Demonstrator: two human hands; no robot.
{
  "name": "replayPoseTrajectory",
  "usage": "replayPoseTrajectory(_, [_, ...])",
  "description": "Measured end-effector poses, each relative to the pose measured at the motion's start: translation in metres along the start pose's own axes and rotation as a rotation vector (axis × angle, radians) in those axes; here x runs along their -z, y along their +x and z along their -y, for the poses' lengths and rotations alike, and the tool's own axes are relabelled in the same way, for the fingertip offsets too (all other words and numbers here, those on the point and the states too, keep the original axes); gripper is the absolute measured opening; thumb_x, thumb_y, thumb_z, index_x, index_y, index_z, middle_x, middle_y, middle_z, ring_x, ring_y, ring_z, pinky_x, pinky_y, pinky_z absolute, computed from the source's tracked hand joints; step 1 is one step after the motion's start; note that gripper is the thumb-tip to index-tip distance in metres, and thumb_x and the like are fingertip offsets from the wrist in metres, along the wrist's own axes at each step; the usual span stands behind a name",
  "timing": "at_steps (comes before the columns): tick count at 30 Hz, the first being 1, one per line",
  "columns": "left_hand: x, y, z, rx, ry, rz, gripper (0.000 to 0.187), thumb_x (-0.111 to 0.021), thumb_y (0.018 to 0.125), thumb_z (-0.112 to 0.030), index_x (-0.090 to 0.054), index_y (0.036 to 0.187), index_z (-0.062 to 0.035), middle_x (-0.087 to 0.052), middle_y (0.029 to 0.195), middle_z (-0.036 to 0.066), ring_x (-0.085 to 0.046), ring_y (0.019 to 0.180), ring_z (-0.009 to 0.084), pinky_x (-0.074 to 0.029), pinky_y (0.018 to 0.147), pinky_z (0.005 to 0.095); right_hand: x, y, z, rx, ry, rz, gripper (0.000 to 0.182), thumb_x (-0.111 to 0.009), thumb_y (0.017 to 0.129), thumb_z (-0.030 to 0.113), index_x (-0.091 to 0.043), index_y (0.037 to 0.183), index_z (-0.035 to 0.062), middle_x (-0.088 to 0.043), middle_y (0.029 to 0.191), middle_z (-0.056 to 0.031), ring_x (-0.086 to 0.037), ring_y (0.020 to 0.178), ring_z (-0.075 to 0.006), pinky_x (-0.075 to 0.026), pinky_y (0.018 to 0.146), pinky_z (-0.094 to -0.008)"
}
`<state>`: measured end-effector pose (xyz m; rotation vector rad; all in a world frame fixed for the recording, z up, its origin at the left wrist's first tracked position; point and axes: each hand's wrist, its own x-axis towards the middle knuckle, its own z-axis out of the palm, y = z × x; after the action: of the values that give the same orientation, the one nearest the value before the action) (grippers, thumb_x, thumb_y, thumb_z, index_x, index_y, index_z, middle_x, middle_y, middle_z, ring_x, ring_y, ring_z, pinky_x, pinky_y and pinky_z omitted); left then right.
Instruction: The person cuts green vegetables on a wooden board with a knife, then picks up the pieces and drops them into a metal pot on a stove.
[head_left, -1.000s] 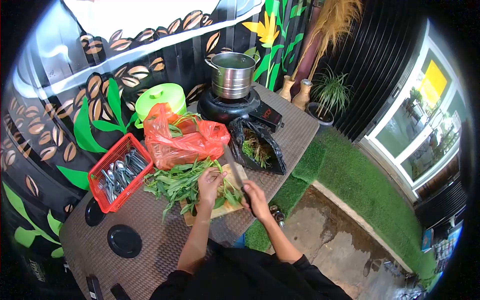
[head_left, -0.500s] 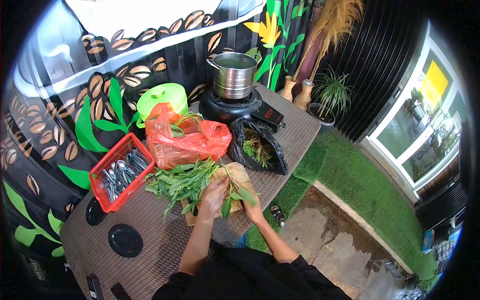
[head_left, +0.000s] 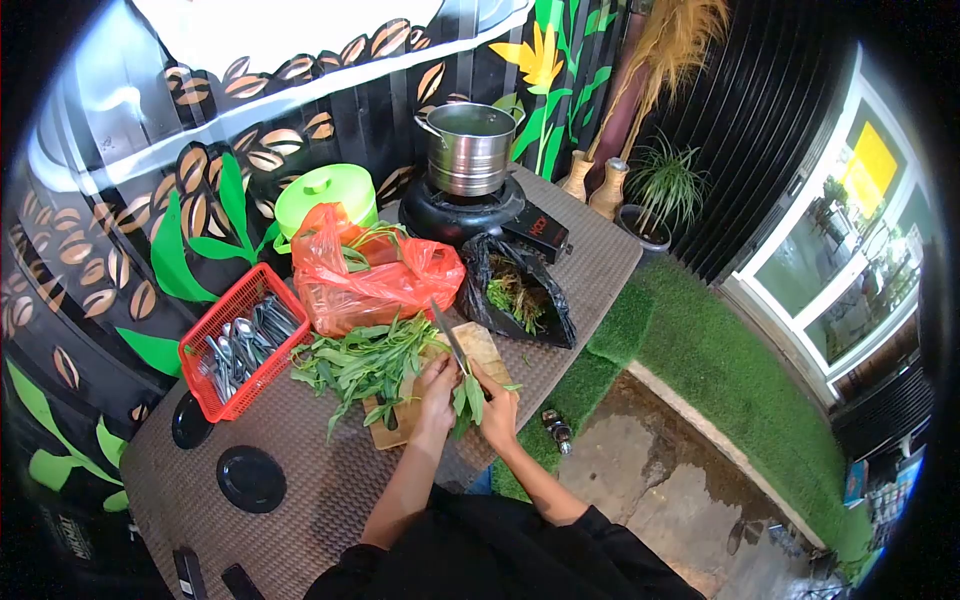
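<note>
Over the wooden cutting board (head_left: 484, 345), my two hands are close together. My left hand (head_left: 437, 392) is closed on a sprig of leafy greens (head_left: 468, 400), whose leaves hang down between the hands. My right hand (head_left: 497, 408) is closed round a knife (head_left: 449, 332), its blade pointing up and away to the left; the handle is hidden by the fingers. Left of my left hand, a pile of long-leaved greens (head_left: 365, 362) covers part of the board and spills onto the table.
Behind the pile sits a red plastic bag (head_left: 380, 290); a black bag of stems (head_left: 520, 300) lies to its right. A steel pot (head_left: 467, 155) stands on a portable stove (head_left: 450, 215). Leftward are a green lidded container (head_left: 325, 200), a red cutlery basket (head_left: 250, 390) and a black plate (head_left: 251, 480).
My right hand has moved up and slightly left, closer to the blade and my left hand. The sprig's leaves have shifted from spread over my right fingers to hanging between both hands.
</note>
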<state>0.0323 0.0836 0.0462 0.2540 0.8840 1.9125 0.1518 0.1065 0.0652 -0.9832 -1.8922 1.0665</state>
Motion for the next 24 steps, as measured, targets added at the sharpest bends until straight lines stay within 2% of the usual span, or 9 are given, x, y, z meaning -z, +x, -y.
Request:
replayPoseTrajectory(1, [0.000, -0.001, 0.000, -0.027, -0.028, -0.018, 0.018, -0.055, 0.090, -0.011, -0.053, 0.107, -0.0046, -0.059, 0.092, 0.003, -0.056, 0.079, 0.0111, -0.046, 0.071, 0.0231, -0.003, 0.004, -0.009, 0.000, 0.000, -0.001, 0.042, -0.056, 0.086, 0.020, -0.052, 0.128, 0.0193, -0.058, 0.120, -0.0118, -0.059, 0.106, -0.0227, -0.042, 0.091, -0.0303])
replayPoseTrajectory(3, [0.002, 0.002, -0.008, -0.093, -0.059, -0.034, 0.016, -0.054, 0.091, -0.011, -0.053, 0.106, -0.0056, -0.058, 0.094, 0.003, -0.056, 0.082, 0.0113, -0.046, 0.072, 0.0241, -0.005, 0.014, -0.017, -0.061, 0.143, -0.157, 0.026, -0.053, 0.090, 0.018, -0.063, 0.110, 0.0049, -0.065, 0.079, -0.0105, -0.058, 0.062, -0.0100, -0.046, 0.056, -0.0233])
replayPoseTrajectory(4, [0.003, 0.003, -0.013, -0.158, -0.090, -0.050, 0.014, -0.053, 0.092, -0.012, -0.052, 0.105, -0.0065, -0.057, 0.095, 0.002, -0.056, 0.085, 0.0116, -0.046, 0.072, 0.0251, 0.001, 0.019, -0.017, -0.061, 0.144, -0.156, 0.026, -0.053, 0.090, 0.018, -0.063, 0.110, 0.0049, -0.065, 0.079, -0.0105, -0.058, 0.062, -0.0100, -0.046, 0.056, -0.0233])
replayPoseTrajectory(6, [0.005, 0.000, -0.023, -0.163, -0.061, -0.065, 0.015, -0.056, 0.090, -0.012, -0.051, 0.103, -0.0070, -0.056, 0.099, 0.002, -0.055, 0.087, 0.0123, -0.046, 0.073, 0.0270, 0.017, 0.028, -0.009, -0.584, 0.781, 0.347, 0.024, -0.045, 0.095, 0.023, -0.060, 0.094, 0.0045, -0.049, 0.057, -0.0047, -0.042, 0.042, -0.0099, -0.035, 0.041, -0.0220])
replayPoseTrajectory(7, [0.003, -0.003, -0.029, -0.197, 0.028, -0.096, 0.016, -0.058, 0.089, -0.011, -0.050, 0.102, -0.0072, -0.057, 0.099, 0.002, -0.055, 0.087, 0.0119, -0.046, 0.073, 0.0271, 0.019, 0.028, 0.009, -0.649, 0.820, 0.377, 0.028, -0.037, 0.097, 0.029, -0.049, 0.085, 0.0075, -0.038, 0.051, -0.0003, -0.034, 0.036, -0.0102, -0.029, 0.035, -0.0228])
replayPoseTrajectory(12, [0.003, -0.003, -0.040, -0.348, 0.302, -0.150, 0.020, -0.062, 0.086, -0.007, -0.052, 0.102, -0.0012, -0.061, 0.090, 0.005, -0.059, 0.076, 0.0115, -0.049, 0.064, 0.0234, 0.022, 0.031, -0.005, -0.788, 0.948, 0.713, 0.028, -0.040, 0.096, 0.033, -0.049, 0.088, 0.0071, -0.040, 0.050, 0.0006, -0.033, 0.036, -0.0081, -0.026, 0.033, -0.0224])
replayPoseTrajectory(18, [0.002, 0.000, -0.042, -0.401, 0.390, -0.083, 0.017, -0.061, 0.085, -0.005, -0.054, 0.099, 0.0019, -0.061, 0.085, 0.005, -0.058, 0.074, 0.0100, -0.049, 0.061, 0.0228, 0.038, 0.025, -0.014, -0.577, 0.545, 0.243, 0.031, -0.038, 0.096, 0.034, -0.048, 0.093, 0.0054, -0.037, 0.049, 0.0003, -0.036, 0.036, -0.0093, -0.028, 0.034, -0.0242])
replayPoseTrajectory(20, [0.001, 0.004, -0.038, -0.411, 0.363, -0.069, 0.015, -0.061, 0.086, -0.005, -0.055, 0.099, 0.0021, -0.061, 0.085, 0.005, -0.058, 0.073, 0.0096, -0.049, 0.062, 0.0232, 0.043, 0.025, -0.011, -0.405, 0.522, -0.169, 0.029, -0.037, 0.096, 0.031, -0.048, 0.096, 0.0048, -0.038, 0.049, 0.0003, -0.036, 0.037, -0.0094, -0.028, 0.034, -0.0244])
replayPoseTrajectory(24, [-0.008, 0.003, -0.037, -0.399, 0.332, -0.038, 0.014, -0.058, 0.088, -0.005, -0.056, 0.099, 0.0028, -0.060, 0.085, 0.005, -0.058, 0.074, 0.0096, -0.052, 0.066, 0.0259, 0.054, 0.018, 0.023, -0.142, 0.525, -0.135, 0.026, -0.037, 0.097, 0.025, -0.049, 0.104, 0.0035, -0.039, 0.051, 0.0004, -0.036, 0.039, -0.0079, -0.028, 0.037, -0.0234])
